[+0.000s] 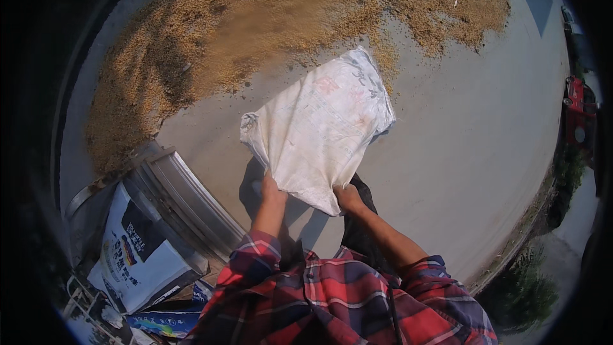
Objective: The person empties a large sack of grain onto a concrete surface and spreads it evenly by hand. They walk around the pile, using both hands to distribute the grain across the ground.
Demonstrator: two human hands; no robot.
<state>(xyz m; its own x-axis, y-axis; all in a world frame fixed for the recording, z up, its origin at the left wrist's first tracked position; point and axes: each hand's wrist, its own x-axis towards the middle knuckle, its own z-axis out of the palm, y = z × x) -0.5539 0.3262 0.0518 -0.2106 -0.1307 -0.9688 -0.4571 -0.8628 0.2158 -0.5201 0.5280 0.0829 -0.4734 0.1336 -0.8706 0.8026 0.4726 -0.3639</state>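
Observation:
A white woven sack with faded printing and dark marks hangs in front of me, over the concrete. My left hand grips one lower corner of it. At the other lower corner, my right hand has the fabric bunched in its fingers. The far end of the sack reaches towards a broad spread of yellowish-brown grain. A few yellower kernels lie by that end. The sack's underside and how much it holds are hidden.
To my left stands a metal-sided cart or truck bed, close to my left arm. It carries a white printed bag and a blue printed bag. Concrete ground stretches right to bushes and a red vehicle.

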